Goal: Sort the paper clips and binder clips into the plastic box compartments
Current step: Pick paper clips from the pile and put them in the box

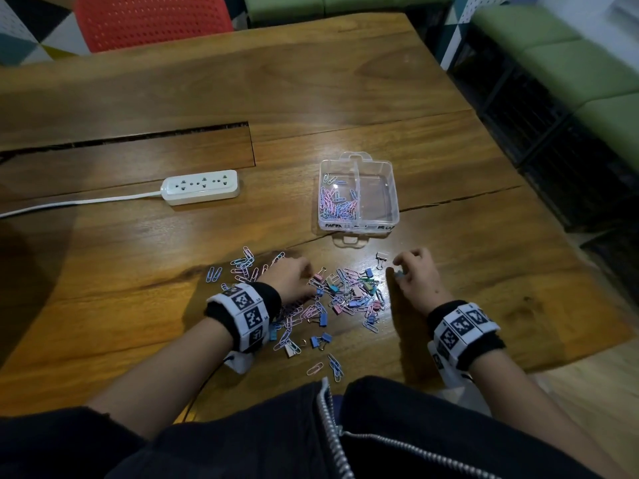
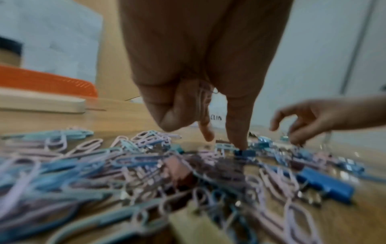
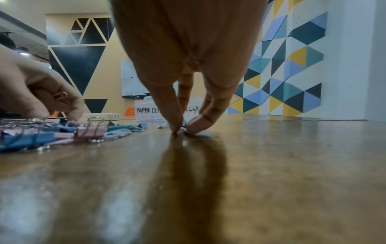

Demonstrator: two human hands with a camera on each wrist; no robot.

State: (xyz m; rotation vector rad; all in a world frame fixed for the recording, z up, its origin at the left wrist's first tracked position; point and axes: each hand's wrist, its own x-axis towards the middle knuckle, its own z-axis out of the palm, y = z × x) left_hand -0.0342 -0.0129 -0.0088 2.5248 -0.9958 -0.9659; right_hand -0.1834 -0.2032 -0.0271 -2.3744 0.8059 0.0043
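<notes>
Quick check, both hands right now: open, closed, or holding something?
Left hand: holds pink paper clips in its curled fingers, one finger reaching into the pile.
Right hand: fingertips pinch a small teal binder clip on the table.

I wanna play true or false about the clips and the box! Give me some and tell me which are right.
1. The plastic box already has paper clips in its left compartment. True.
2. The right compartment is full of binder clips. False: it looks empty.
3. The right hand pinches a small clip on the table. True.
4. The power strip sits inside the box. False: it lies on the table, left of it.
5. The left hand is over the pile of clips. True.
</notes>
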